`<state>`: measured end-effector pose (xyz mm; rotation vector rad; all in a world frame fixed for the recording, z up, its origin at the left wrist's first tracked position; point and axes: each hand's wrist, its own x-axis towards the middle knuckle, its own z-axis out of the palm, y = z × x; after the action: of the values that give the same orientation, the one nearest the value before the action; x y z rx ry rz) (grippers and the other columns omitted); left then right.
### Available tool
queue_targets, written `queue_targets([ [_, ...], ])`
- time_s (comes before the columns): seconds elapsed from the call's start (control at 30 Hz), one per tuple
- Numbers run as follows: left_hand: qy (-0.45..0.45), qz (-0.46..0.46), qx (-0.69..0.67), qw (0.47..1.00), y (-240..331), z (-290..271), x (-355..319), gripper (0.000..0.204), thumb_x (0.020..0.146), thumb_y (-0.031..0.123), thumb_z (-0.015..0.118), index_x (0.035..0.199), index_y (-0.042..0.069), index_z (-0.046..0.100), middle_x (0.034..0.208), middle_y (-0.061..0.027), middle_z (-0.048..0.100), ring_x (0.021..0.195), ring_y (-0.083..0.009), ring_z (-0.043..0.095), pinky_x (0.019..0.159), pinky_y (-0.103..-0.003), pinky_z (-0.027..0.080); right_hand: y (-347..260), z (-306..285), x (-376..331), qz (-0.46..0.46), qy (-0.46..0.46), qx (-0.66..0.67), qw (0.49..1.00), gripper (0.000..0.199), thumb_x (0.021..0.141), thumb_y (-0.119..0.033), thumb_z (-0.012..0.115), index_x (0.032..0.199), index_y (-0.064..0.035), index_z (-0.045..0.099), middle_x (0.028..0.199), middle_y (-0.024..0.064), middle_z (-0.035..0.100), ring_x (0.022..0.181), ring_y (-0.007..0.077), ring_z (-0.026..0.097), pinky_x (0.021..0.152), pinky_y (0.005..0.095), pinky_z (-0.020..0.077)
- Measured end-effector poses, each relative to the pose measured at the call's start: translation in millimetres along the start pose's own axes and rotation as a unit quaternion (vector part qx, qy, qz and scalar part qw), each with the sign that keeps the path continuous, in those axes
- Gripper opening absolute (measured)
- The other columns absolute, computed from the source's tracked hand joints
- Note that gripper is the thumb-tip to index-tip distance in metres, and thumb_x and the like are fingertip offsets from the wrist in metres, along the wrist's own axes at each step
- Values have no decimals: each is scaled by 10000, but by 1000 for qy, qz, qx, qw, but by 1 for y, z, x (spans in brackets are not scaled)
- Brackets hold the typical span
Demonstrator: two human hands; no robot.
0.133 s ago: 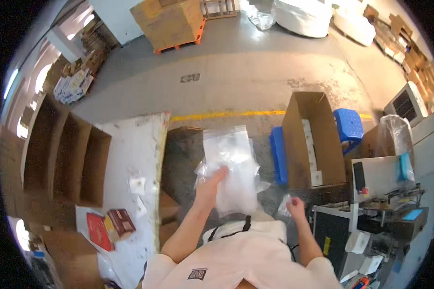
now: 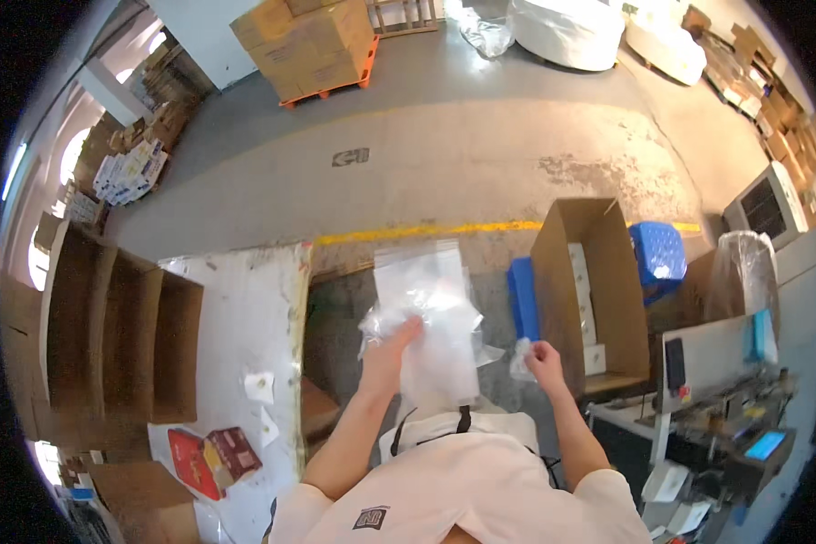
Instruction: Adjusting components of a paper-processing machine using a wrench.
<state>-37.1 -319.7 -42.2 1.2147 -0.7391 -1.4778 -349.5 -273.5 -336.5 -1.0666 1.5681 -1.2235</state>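
Observation:
My left hand (image 2: 393, 358) is closed on a sheaf of clear plastic bags (image 2: 440, 349), its thumb lying over their top face. The bags hang in front of my waist, and several loose corners stick out at the sides. Pinched in the fingers of my right hand (image 2: 546, 365) is a small crumpled clear plastic bag (image 2: 520, 361). That hand is just short of a tall open cardboard box (image 2: 558, 313), which has small white boxes (image 2: 594, 358) lined up inside. A blue plastic piece (image 2: 522, 299) stands along the box's left side.
To my left is a white tabletop (image 2: 236, 335) with red packets (image 2: 195, 464), paper scraps and a cardboard shelf (image 2: 127, 326). A blue stool (image 2: 657, 258) stands behind the box. On the right is a machine bench (image 2: 716, 390). Stacked cartons on an orange pallet (image 2: 326, 91) are farther off.
My right hand has moved forward and slightly left with the small plastic bag. The whole view has shifted slightly; my left hand keeps hold of the sheaf of bags.

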Motion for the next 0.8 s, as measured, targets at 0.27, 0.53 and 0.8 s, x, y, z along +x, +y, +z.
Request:
queue_targets([
  [0.27,17,-212,-92,973,11,32,234,337,849,190,729,1143,46,648,1045,-39,648,965,-162,600,827,-302,481,-115,57,229,59,-36,112,991,359,818,7,632,1167,1,546,952,65,661,838,128,631,707,263,510],
  [0.53,-116,-195,-51,973,51,149,458,393,843,107,713,1211,21,607,1127,-65,645,1013,-191,614,867,-331,498,-195,-5,378,87,230,307,919,387,822,9,646,1187,-25,522,790,18,603,590,81,524,487,225,373],
  [0.8,-235,-193,180,935,34,305,646,412,863,192,726,1214,9,612,1107,-52,653,974,-171,624,848,-325,507,-189,-94,538,15,459,427,779,384,798,36,656,1150,-40,524,860,33,621,658,114,574,550,249,457],
])
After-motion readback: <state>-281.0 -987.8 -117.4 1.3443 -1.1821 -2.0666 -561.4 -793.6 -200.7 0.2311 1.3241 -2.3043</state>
